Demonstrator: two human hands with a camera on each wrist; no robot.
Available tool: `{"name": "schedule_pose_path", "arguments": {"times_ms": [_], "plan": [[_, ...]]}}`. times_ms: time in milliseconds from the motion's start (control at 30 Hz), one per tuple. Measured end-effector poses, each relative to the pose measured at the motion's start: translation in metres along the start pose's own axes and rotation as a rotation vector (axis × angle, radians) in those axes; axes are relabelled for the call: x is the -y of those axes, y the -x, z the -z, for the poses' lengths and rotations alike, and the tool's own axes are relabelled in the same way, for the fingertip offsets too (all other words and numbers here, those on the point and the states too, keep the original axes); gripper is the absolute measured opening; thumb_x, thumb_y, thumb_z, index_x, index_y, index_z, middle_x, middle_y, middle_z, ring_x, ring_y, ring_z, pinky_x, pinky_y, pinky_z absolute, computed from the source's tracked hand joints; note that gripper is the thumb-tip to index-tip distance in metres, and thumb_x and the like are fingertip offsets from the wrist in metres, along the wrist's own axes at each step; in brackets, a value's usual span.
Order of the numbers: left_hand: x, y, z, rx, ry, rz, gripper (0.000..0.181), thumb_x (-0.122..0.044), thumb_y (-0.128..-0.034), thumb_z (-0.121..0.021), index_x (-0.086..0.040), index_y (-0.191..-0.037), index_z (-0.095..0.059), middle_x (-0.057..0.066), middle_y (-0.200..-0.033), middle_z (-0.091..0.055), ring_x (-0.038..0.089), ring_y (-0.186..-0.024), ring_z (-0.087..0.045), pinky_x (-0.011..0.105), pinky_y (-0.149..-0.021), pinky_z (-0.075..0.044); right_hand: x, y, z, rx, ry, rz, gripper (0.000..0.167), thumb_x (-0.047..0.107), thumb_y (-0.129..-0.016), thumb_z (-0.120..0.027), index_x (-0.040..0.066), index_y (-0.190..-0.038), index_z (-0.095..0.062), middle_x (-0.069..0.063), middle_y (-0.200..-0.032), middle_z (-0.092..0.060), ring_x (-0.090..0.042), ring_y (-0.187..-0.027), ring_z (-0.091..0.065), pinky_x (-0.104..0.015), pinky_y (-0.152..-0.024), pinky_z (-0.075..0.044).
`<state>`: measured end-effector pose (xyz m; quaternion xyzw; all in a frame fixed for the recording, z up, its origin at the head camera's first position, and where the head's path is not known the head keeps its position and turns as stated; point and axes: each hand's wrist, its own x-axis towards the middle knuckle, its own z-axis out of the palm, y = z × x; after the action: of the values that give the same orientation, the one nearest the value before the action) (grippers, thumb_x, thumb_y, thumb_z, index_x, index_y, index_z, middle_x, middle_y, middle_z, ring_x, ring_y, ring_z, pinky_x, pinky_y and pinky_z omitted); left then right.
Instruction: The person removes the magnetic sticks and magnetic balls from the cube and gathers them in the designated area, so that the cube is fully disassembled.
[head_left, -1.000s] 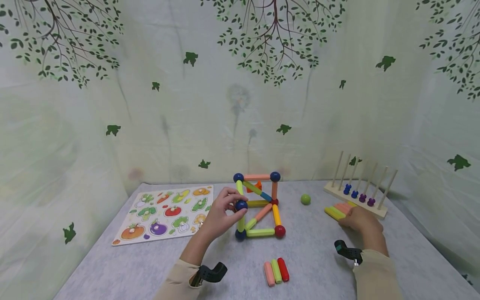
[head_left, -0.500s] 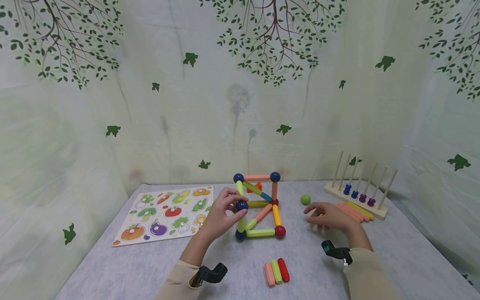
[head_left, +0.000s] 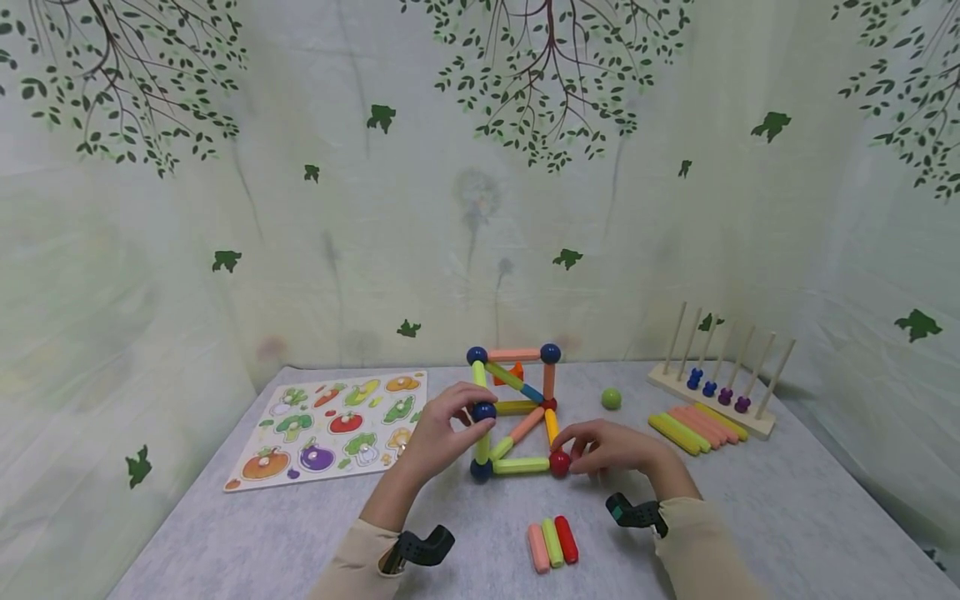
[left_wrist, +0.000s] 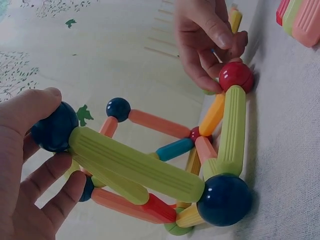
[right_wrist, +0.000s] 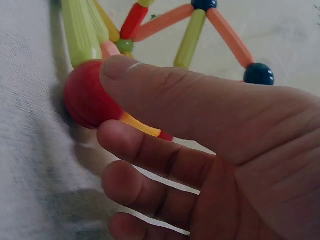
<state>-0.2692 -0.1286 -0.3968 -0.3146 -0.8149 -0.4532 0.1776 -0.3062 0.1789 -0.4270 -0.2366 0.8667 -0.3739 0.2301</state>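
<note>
Left hand (head_left: 438, 429) pinches 1 glossy dark-blue ball (left_wrist: 55, 127), right hand (head_left: 618, 447) at 1 glossy red ball (right_wrist: 86, 95), pinch there cannot be confirmed

Blue ball (left_wrist: 56, 129) looked like v glossy, smooth plastic tbh, red ball (left_wrist: 236, 76) same. Lime stick (left_wrist: 135, 164) was plastic too imo, ridged w/ a softer sheen. Tabletop (head_left: 262, 542) looked matt, slightly rough, felt-like; sleeves (head_left: 705, 554) were matt cloth. Peg rack (head_left: 701, 397) seemed bare wood. Backdrop (head_left: 637, 275) was a creased sheet, cdn't tell cloth vs plastic.
</note>
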Motion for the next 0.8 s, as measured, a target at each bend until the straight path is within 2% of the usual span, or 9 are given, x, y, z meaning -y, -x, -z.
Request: {"name": "schedule_pose_path", "arguments": {"times_ms": [267, 533, 700, 800], "plan": [[0.001, 0.0, 0.0, 0.008, -0.004, -0.046, 0.026, -0.016, -0.0908, -0.074, -0.016, -0.117, -0.069, -0.002, -0.116, -0.068, 0.009, -0.091, -0.06, 0.029, -0.074, -0.058, 0.004, -0.008, -0.01, -0.035, 0.076, -0.025, 0.03, 0.023, -0.089, -0.075, 0.023, -0.118, -0.067, -0.002, -0.085, -0.06, -0.018, -0.073, -0.055, -0.029, -0.066, -0.045], [-0.007, -0.003, -0.005, 0.055, -0.019, -0.144, 0.026, -0.017, -0.0903, -0.075, -0.018, -0.115, -0.07, -0.002, -0.114, -0.069, 0.008, -0.087, -0.059, 0.025, -0.072, -0.056, -0.001, -0.002, -0.006, -0.102, 0.075, -0.068, 0.028, 0.021, -0.09, -0.073, 0.023, -0.117, -0.068, -0.003, -0.085, -0.061, -0.02, -0.075, -0.056, -0.031, -0.068, -0.046], [-0.019, -0.002, -0.009, 0.097, -0.051, -0.133, 0.028, -0.017, -0.0899, -0.075, -0.017, -0.117, -0.069, -0.003, -0.113, -0.071, 0.009, -0.089, -0.061, 0.029, -0.073, -0.058, -0.008, -0.002, -0.004, -0.172, 0.052, -0.125, 0.028, 0.022, -0.091, -0.072, 0.026, -0.118, -0.069, -0.004, -0.087, -0.06, -0.021, -0.074, -0.054, -0.03, -0.065, -0.045], [-0.024, -0.003, -0.012, 0.107, -0.063, -0.117, 0.029, -0.016, -0.0904, -0.074, -0.017, -0.119, -0.068, -0.003, -0.115, -0.071, 0.01, -0.091, -0.063, 0.027, -0.073, -0.058, -0.01, -0.004, -0.005, -0.224, 0.034, -0.158, 0.027, 0.021, -0.092, -0.07, 0.026, -0.119, -0.07, -0.005, -0.086, -0.058, -0.021, -0.072, -0.053, -0.029, -0.062, -0.042]]}}
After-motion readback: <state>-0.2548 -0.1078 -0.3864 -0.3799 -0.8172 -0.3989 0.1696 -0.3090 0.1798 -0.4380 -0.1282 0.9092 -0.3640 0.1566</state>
